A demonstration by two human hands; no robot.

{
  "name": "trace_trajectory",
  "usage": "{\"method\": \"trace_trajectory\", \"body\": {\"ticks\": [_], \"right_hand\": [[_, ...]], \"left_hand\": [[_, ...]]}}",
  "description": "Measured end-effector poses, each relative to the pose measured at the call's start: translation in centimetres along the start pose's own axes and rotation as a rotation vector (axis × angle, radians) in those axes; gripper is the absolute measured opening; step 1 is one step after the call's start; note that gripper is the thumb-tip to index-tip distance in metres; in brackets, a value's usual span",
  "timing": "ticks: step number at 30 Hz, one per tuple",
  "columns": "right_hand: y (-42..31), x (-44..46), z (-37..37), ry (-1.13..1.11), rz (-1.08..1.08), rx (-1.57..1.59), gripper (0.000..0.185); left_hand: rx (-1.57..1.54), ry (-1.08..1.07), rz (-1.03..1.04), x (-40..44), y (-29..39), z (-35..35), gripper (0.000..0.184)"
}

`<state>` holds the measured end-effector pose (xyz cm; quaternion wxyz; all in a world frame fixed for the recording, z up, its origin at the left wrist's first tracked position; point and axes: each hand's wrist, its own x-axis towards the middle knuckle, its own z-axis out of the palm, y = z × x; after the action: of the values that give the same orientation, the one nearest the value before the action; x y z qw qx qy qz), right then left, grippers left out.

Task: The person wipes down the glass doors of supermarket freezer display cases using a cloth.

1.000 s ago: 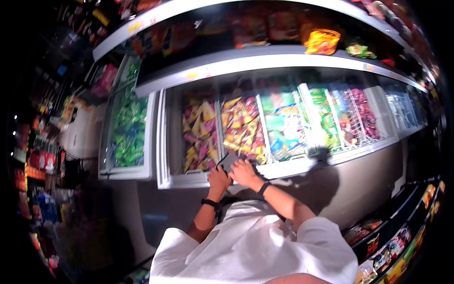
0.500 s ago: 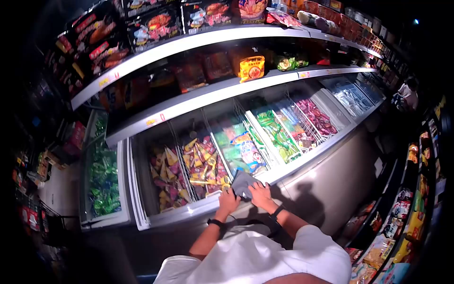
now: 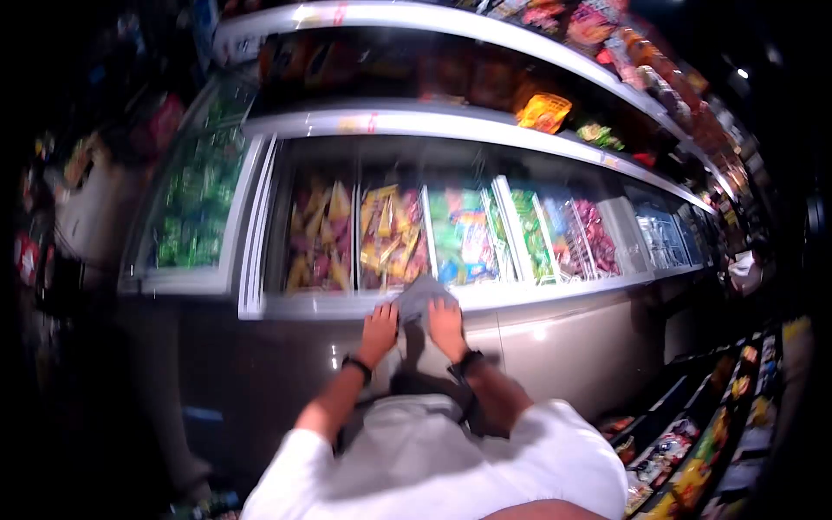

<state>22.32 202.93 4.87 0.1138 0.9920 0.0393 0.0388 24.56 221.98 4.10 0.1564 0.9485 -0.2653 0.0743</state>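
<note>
A grey cloth (image 3: 419, 298) lies over the front rim of the chest freezer (image 3: 555, 293), its pointed end up at the edge. My left hand (image 3: 380, 329) grips the cloth's left side, fingers pointing forward. On the other side my right hand (image 3: 445, 324) holds it with the fingers bent over it. Inside the freezer, just beyond the cloth, lie yellow and purple cone-shaped packs (image 3: 392, 234) and blue-and-white packets (image 3: 475, 236). Motion blur softens the fingertips and the cloth's folds.
Above the freezer runs a white-edged shelf (image 3: 459, 126) carrying a yellow packet (image 3: 544, 113). To the left is a second freezer with green packs (image 3: 192, 208). Shelves of snack bags (image 3: 693, 459) stand at the lower right. A person (image 3: 744, 267) is far right.
The view has turned and is blurred, so the freezer front now runs almost level. Both hands remain on the grey cloth at the rim, now lower-left of their former place in view.
</note>
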Motion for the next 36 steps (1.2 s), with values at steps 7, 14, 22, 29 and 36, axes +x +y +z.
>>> {"method": "trace_trajectory", "body": {"ticks": [7,14,22,29,36], "right_hand": [[-9.3,3.7,0.0,-0.059,-0.08,-0.13,0.024],[-10.5,7.3,-1.9,-0.13,-0.312,0.315,0.048],[-4.2,6.3,0.1,-0.01,-0.404,0.678,0.053],[3.2,2.9,0.3,0.031,-0.158,0.625,0.035],[11.4,-0.6,4.0,0.188,0.377,0.758,0.043]], "left_hand": [[0.0,-0.179,-0.234,-0.8,-4.7,-2.6,0.061],[0.286,-0.273,0.001,-2.6,-12.1,-4.8,0.05],[0.157,-0.859,0.446,8.9,-12.6,-5.6,0.053],[0.191,-1.02,0.512,14.0,-5.0,4.2,0.05],[0.01,-0.996,0.281,15.2,6.4,6.6,0.068]]}}
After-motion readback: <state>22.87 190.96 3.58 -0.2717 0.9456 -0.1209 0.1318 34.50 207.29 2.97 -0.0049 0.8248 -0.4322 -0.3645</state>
